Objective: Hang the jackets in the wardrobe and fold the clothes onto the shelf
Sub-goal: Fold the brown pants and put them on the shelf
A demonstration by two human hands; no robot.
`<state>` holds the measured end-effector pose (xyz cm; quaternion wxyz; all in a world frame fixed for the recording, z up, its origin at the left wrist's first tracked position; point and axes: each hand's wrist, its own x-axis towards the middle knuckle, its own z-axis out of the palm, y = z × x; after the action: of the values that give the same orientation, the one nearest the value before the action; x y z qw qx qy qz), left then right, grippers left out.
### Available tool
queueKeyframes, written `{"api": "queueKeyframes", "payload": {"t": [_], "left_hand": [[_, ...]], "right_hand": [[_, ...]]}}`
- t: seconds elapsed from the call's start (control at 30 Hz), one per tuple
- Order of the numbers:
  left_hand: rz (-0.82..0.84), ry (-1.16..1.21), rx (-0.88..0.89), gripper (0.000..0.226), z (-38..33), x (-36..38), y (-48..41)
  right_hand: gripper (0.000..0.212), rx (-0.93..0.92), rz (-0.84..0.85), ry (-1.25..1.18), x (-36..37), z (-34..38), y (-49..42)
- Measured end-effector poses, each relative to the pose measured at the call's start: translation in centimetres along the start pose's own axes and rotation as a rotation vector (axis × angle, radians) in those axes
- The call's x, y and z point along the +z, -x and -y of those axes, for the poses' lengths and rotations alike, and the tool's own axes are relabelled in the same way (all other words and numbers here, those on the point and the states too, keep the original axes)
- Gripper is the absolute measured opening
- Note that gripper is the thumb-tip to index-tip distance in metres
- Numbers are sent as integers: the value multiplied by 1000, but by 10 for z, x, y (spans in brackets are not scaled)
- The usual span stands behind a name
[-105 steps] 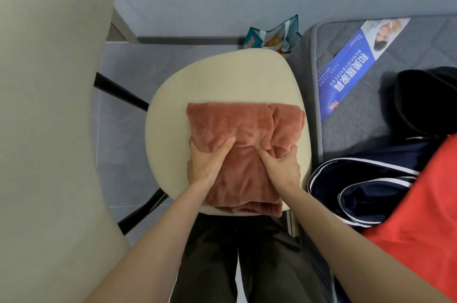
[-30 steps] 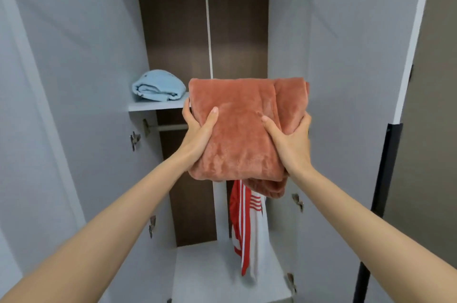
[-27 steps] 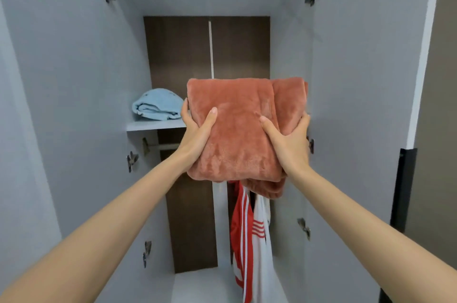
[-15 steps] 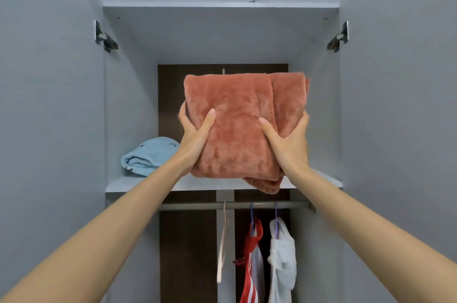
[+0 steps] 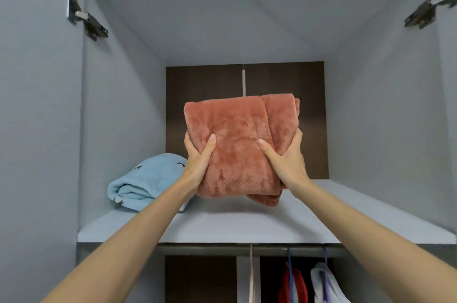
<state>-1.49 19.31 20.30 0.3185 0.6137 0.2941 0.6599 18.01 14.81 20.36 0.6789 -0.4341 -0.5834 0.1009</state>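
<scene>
A folded rust-pink fleece garment [image 5: 237, 144] hangs in the air just above the white wardrobe shelf [image 5: 222, 226], inside the upper compartment. My left hand [image 5: 197, 161] grips its left edge, thumb on the front. My right hand [image 5: 284, 159] grips its right edge the same way. A folded light-blue garment [image 5: 146, 181] lies on the shelf at the left, close to my left forearm.
Under the shelf runs a hanging rail [image 5: 247, 249] with a red jacket [image 5: 291, 285] and a white jacket [image 5: 324, 283] on hangers. Both wardrobe doors stand open, with hinges at the upper left [image 5: 86, 20] and upper right [image 5: 427, 10]. A dark brown back panel [image 5: 202, 95] closes the compartment.
I lifted the folded fleece off the chair seat and carried it to the wardrobe. Over the last second it has risen to shelf height and moved in over the shelf.
</scene>
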Motion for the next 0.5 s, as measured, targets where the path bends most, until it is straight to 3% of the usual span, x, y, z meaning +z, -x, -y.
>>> {"api": "queueKeyframes", "payload": {"t": [0.33,0.5], "left_hand": [[80,-203,-204,83,86,-40,-57],[45,-640,-197,79,86,-32,-75]], "right_hand": [[97,277,104,71,58,-73,-21],[108,360,120,310,59,-77,-35]]}}
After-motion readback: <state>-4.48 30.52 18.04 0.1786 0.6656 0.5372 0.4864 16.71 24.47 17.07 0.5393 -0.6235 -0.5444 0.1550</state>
